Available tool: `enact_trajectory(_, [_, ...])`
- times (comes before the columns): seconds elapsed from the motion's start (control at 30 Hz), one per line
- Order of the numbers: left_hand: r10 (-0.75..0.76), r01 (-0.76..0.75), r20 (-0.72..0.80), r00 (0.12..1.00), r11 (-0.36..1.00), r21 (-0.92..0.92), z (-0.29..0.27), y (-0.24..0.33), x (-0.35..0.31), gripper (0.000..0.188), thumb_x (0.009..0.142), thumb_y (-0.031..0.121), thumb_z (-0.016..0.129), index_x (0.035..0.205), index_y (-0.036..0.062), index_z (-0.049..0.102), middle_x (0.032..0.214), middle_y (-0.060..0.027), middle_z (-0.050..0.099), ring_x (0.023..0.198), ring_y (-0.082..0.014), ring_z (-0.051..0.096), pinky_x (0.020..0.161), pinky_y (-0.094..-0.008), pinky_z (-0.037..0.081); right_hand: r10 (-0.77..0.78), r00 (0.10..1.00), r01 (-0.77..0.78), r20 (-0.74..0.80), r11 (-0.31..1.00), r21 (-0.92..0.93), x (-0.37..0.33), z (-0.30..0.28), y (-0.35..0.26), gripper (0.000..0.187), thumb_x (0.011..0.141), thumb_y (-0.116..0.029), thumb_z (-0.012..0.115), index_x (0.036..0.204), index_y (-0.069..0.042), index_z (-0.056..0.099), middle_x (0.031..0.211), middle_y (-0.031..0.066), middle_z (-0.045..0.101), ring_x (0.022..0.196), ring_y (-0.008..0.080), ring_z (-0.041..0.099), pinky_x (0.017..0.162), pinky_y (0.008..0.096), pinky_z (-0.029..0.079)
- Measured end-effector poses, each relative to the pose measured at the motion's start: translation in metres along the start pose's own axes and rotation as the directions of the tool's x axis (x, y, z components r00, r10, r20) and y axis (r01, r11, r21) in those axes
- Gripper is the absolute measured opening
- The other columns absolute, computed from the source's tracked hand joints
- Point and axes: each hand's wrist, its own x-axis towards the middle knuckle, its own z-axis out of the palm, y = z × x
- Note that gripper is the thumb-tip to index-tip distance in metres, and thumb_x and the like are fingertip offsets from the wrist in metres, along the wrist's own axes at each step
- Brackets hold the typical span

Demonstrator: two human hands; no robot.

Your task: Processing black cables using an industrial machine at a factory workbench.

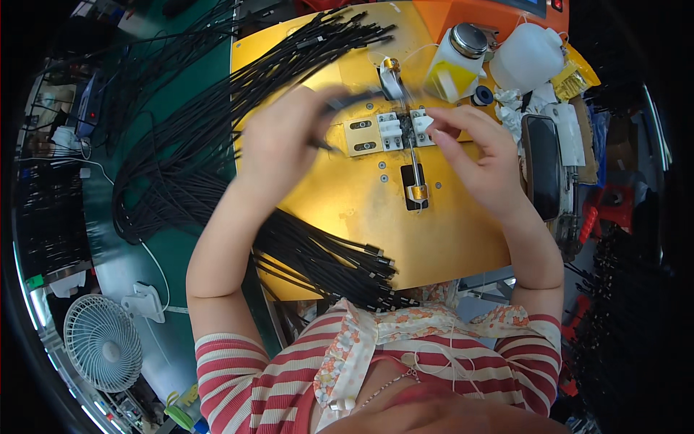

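My left hand (278, 141), smeared by motion, is closed left of the small metal fixture (363, 135) on the gold work plate (340, 210). A blurred black cable (354, 100) sticks out of its fingers toward the fixture. At the fixture's right side, the thumb and forefinger of my right hand (477, 155) come together beside a white block (421, 124); whatever may be between the fingertips is too small to make out. Two thin metal rods, with a gold-coloured clamp (418, 192) on the near one, point at the fixture's middle from far and near.
Bundled black cables (173, 181) spread over the left side and onto the plate. At the right stand a metal-capped bottle (463, 54), a white container (528, 58), crumpled tissue (511, 108) and a dark phone (542, 166). An orange machine (463, 18) is behind; a fan (105, 343) sits lower left.
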Motion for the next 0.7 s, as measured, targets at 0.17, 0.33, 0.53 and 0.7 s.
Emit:
enact_trajectory(0.17, [0.254, -0.266, 0.176, 0.951, 0.963, 0.051, 0.022, 0.011, -0.007, 0.044, 0.067, 0.008, 0.067, 0.111, 0.0025, 0.065, 0.068, -0.0021, 0.048, 0.056, -0.0152, 0.053, 0.048, -0.0284, 0.043, -0.135, 0.987, 0.127, 0.09, 0.988, 0.088, -0.001, 0.003, 0.01, 0.038, 0.071, 0.006, 0.07, 0.108, -0.002, 0.066, 0.087, 0.0102, 0.063, 0.077, 0.0213, 0.063, 0.069, 0.0295, 0.051])
enact_trajectory(0.33, [0.301, -0.318, 0.222, 0.927, 0.947, 0.044, 0.035, 0.004, -0.017, 0.048, 0.066, 0.011, 0.069, 0.112, 0.0003, 0.065, 0.067, -0.0026, 0.049, 0.055, -0.0155, 0.053, 0.047, -0.0282, 0.043, -0.371, 0.911, 0.379, 0.181, 0.925, -0.012, -0.004, 0.001, 0.024, 0.035, 0.066, 0.005, 0.071, 0.1, -0.001, 0.065, 0.089, 0.0107, 0.063, 0.077, 0.0279, 0.062, 0.066, 0.0337, 0.049])
enact_trajectory(0.53, [0.303, -0.309, 0.161, 0.939, 0.951, 0.015, 0.048, 0.003, -0.023, 0.043, 0.071, 0.008, 0.069, 0.113, 0.0024, 0.065, 0.083, -0.0058, 0.062, 0.063, -0.0164, 0.058, 0.053, -0.0285, 0.048, -0.148, 0.986, 0.158, 0.071, 0.973, -0.169, -0.006, 0.007, 0.037, 0.018, 0.075, 0.0, 0.071, 0.093, 0.0, 0.067, 0.088, 0.0093, 0.061, 0.077, 0.0249, 0.061, 0.067, 0.0314, 0.048])
enact_trajectory(0.7, [0.265, -0.279, 0.24, 0.934, 0.96, 0.023, 0.047, 0.004, -0.023, 0.04, 0.07, 0.003, 0.066, 0.11, 0.0038, 0.067, 0.113, -0.0063, 0.066, 0.069, -0.0159, 0.06, 0.06, -0.0265, 0.05, 0.068, 0.998, -0.069, -0.013, 0.992, -0.104, -0.004, 0.019, 0.048, 0.011, 0.078, -0.004, 0.07, 0.088, 0.0, 0.068, 0.088, 0.0081, 0.057, 0.08, 0.0202, 0.058, 0.067, 0.0293, 0.046])
